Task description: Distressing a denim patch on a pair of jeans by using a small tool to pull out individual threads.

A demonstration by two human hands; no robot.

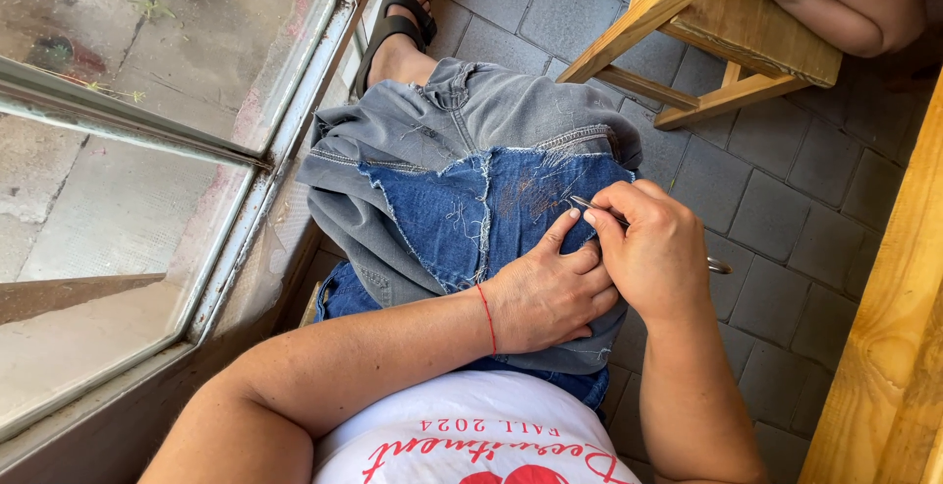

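While the grey jeans (462,120) lie across the lap, both hands work at the blue denim patch (471,214).

The right hand (653,253) pinches a slim metal tool (599,211), its grip clamped on the shaft; the tool's long axis runs from near right to far left, with the tip on the patch's right edge and the butt end showing beyond the palm. The left hand (550,292) lies flat on the cloth just left of the tip, fingers together, thumb pressing the denim, clamped on nothing. The right hand is nearer the stitching, which lies to its far left. A wooden stool (707,22) stands farther off on the tiled floor (786,189).
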